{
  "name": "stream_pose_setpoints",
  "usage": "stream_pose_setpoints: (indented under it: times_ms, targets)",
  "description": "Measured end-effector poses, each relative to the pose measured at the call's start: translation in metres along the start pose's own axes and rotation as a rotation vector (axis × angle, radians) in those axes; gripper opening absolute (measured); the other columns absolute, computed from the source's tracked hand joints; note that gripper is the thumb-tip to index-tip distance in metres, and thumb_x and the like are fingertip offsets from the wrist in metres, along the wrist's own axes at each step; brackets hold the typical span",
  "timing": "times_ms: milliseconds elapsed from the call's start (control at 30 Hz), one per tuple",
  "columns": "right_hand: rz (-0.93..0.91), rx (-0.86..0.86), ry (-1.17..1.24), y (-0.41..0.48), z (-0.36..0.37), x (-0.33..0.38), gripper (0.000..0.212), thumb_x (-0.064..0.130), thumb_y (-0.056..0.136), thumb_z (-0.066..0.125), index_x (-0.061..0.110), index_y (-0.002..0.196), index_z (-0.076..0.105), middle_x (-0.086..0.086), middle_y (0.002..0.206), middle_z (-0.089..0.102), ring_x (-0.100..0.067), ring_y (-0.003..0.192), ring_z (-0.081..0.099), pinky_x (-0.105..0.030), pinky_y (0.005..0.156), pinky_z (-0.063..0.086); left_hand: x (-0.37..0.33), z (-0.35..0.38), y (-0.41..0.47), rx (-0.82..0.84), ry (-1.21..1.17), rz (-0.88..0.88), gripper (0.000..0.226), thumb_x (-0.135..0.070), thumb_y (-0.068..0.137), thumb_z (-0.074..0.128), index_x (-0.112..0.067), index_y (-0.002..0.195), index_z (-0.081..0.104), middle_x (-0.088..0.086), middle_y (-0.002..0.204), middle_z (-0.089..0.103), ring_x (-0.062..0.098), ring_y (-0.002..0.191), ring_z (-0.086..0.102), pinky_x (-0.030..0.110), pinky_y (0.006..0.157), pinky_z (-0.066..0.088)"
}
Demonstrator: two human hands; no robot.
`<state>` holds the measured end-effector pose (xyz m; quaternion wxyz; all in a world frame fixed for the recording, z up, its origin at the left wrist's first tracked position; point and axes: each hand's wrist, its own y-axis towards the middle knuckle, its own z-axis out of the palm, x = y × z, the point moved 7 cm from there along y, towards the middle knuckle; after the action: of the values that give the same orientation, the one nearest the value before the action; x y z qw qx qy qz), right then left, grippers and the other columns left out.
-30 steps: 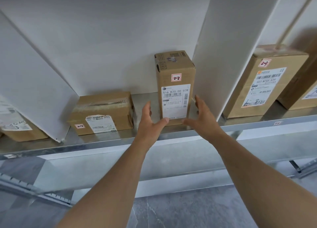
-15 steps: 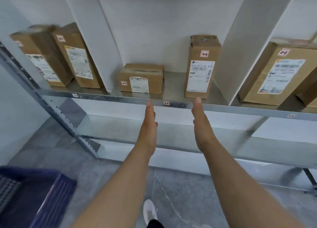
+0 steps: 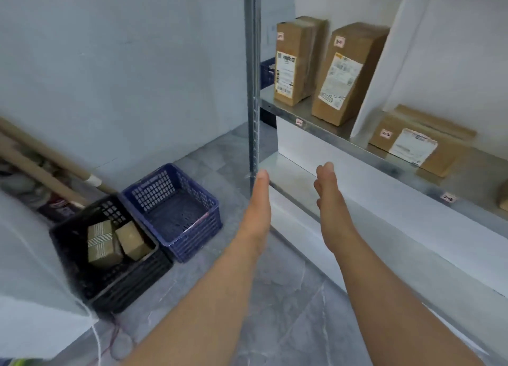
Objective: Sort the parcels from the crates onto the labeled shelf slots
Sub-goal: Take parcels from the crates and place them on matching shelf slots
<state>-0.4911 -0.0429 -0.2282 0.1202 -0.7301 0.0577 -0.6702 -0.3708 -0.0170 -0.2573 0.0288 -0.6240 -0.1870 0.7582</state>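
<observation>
- Both hands are empty: left hand [image 3: 258, 200] and right hand [image 3: 328, 198] stretch forward with straight fingers, palms facing each other, holding nothing.
- A second ago they were letting go of a tall parcel stood in a shelf slot. They have since drawn back from it, and the view has swung left, so that parcel is out of sight.
- That placement looks finished, and the turn towards the crates suggests the next pick.
- Two parcels [image 3: 100, 244] remain in the black crate [image 3: 112, 210], lying tilted against each other, well apart from either hand.
- Touching it on the right, the blue crate [image 3: 154, 191] shows no parcel inside.
- On the shelf [image 3: 324, 134], two parcels [image 3: 346, 71] stand upright in the leftmost slot. A flat parcel [image 3: 412, 143] lies past the white divider [image 3: 384, 63].
- Small labels [image 3: 299, 122] sit on the shelf's front edge, too blurred to read.
- A metal post [image 3: 253, 90] carries the shelf's left end, just beyond the left fingertips.
- Grey tiles cover the floor [image 3: 288, 297], and cardboard tubes [image 3: 41, 162] lean by the wall behind the crates.
</observation>
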Motion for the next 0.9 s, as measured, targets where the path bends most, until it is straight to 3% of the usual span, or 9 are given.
stream_pose_setpoints:
  times_ms: [133,267,367,467,567,633,733,800,900]
  targets:
    - [-0.037,0.14,-0.041,0.012,0.1,0.017,0.04,0.06,0.098,0.018,0.048,0.127,0.044,0.03,0.131,0.043,0.012,0.117,0.046,-0.014,0.096,0.024,-0.021,-0.093,0.006,-0.139,-0.077,0.054,0.079,-0.077,0.088,0.026,-0.035,0.154,0.015,-0.012,0.161,0.016,0.007,0.146,0.018,0.041,0.122,0.016]
    - [0.0,0.272,-0.044,0.016,0.221,0.022,0.067,0.066,0.095,0.022,0.03,0.152,0.027,0.012,0.158,0.024,-0.006,0.144,0.023,-0.028,0.115,0.015,-0.035,-0.203,0.013,-0.269,-0.156,0.063,0.069,-0.068,0.094,0.027,-0.033,0.153,0.021,-0.017,0.151,0.029,0.004,0.139,0.027,0.03,0.116,0.023]
    - [0.017,0.348,-0.088,0.018,0.31,0.021,0.067,0.067,0.094,0.022,0.031,0.151,0.029,0.012,0.155,0.029,-0.008,0.143,0.024,-0.035,0.119,0.014,-0.051,-0.284,0.013,-0.347,-0.183,0.089,0.062,-0.068,0.092,0.028,-0.04,0.147,0.025,-0.02,0.146,0.037,-0.002,0.127,0.039,0.02,0.106,0.036]
    - [0.029,0.434,-0.099,0.016,0.391,0.023,0.048,0.058,0.099,0.021,0.04,0.138,0.042,0.02,0.137,0.044,-0.005,0.134,0.033,-0.026,0.106,0.02,-0.058,-0.359,0.012,-0.415,-0.199,0.084,0.076,-0.074,0.087,0.028,-0.037,0.153,0.017,-0.016,0.159,0.019,0.004,0.145,0.02,0.038,0.122,0.017]
    - [0.048,0.504,-0.103,0.014,0.461,0.016,0.064,0.063,0.097,0.022,0.032,0.152,0.027,0.011,0.157,0.027,-0.009,0.143,0.025,-0.031,0.114,0.016,-0.06,-0.425,0.012,-0.486,-0.222,0.07,0.068,-0.068,0.094,0.025,-0.037,0.153,0.015,-0.016,0.158,0.019,0.001,0.144,0.02,0.035,0.121,0.015]
    - [0.063,0.539,-0.098,0.013,0.497,0.01,0.067,0.064,0.095,0.023,0.03,0.153,0.025,0.009,0.159,0.023,-0.007,0.145,0.022,-0.03,0.116,0.015,-0.059,-0.457,0.011,-0.512,-0.226,0.067,0.057,-0.061,0.098,0.024,-0.037,0.148,0.029,-0.022,0.142,0.038,-0.016,0.121,0.04,0.017,0.109,0.028]
    - [0.111,0.572,-0.119,0.018,0.534,-0.003,0.066,0.065,0.095,0.025,0.032,0.152,0.027,0.009,0.158,0.026,-0.009,0.145,0.023,-0.031,0.116,0.015,-0.062,-0.484,0.012,-0.561,-0.245,0.061,0.023,-0.048,0.103,0.021,-0.046,0.103,0.044,-0.031,0.088,0.047,-0.03,0.063,0.049,-0.003,0.063,0.039]
    - [0.141,0.586,-0.133,0.027,0.553,-0.012,0.067,0.066,0.094,0.025,0.032,0.152,0.026,0.008,0.158,0.028,-0.012,0.144,0.024,-0.031,0.114,0.016,-0.056,-0.501,0.019,-0.59,-0.267,0.034,0.015,-0.05,0.103,0.02,-0.047,0.106,0.035,-0.031,0.083,0.043,-0.029,0.057,0.048,-0.002,0.058,0.038]
    - [0.178,0.601,-0.158,0.045,0.579,-0.025,0.069,0.068,0.094,0.025,0.032,0.153,0.025,0.007,0.158,0.027,-0.014,0.144,0.024,-0.034,0.116,0.015,-0.038,-0.532,0.035,-0.65,-0.322,0.001,0.022,-0.056,0.101,0.021,-0.048,0.119,0.031,-0.031,0.092,0.046,-0.025,0.074,0.049,0.004,0.072,0.036]
